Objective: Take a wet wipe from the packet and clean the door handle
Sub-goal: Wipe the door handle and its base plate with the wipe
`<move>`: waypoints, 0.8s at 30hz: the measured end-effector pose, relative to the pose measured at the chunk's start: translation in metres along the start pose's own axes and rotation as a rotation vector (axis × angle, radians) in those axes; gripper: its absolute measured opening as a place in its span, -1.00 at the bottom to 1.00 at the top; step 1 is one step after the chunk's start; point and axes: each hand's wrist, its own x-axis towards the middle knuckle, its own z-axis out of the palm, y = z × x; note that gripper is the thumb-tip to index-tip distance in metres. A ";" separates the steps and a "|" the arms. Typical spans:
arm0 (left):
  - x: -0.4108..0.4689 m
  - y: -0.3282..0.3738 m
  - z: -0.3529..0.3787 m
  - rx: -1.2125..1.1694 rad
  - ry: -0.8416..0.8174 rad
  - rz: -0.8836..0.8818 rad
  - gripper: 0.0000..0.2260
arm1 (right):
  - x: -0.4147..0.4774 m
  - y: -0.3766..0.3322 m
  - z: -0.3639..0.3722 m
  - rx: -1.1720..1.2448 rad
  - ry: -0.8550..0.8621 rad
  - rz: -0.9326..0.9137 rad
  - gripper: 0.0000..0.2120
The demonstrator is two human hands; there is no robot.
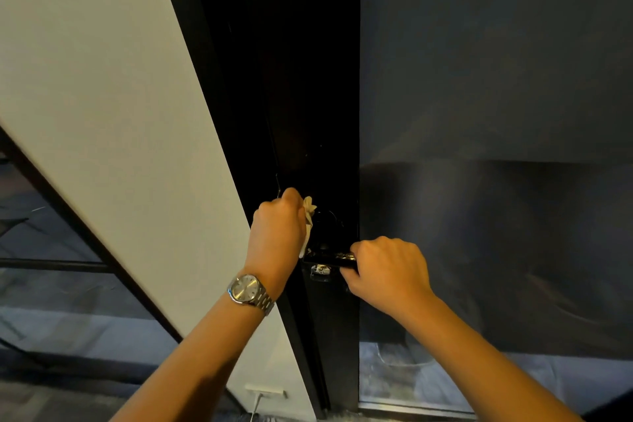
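Wipe (309,216) out of pkt, bunched in your left hand (277,233), pressed on black door above handle (342,259). Right hand (387,271) grips lever. Wiping underway; lever likely still to do.

Door: you face a dark upright door stile (308,96), with a dim glass panel (496,79) adjoining its right edge.
On the door: the door handle (343,257) is mounted low on the stile near that edge; just below it sits a small shiny fitting (320,270), perhaps a lock, too dark for you to tell.
Floor: grey carpet (51,401) fills the bottom left of your view.
On the floor: a white cable (254,409) drops from a white wall socket (265,391) to the carpet.
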 end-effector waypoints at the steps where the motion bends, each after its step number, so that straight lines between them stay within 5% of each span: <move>1: 0.002 0.000 -0.001 0.004 -0.014 0.013 -0.83 | 0.000 0.000 0.000 -0.001 0.000 -0.001 -0.71; 24: -0.018 -0.009 0.008 -0.061 -0.081 -0.160 -0.85 | -0.004 -0.002 -0.003 -0.001 -0.006 0.010 -0.71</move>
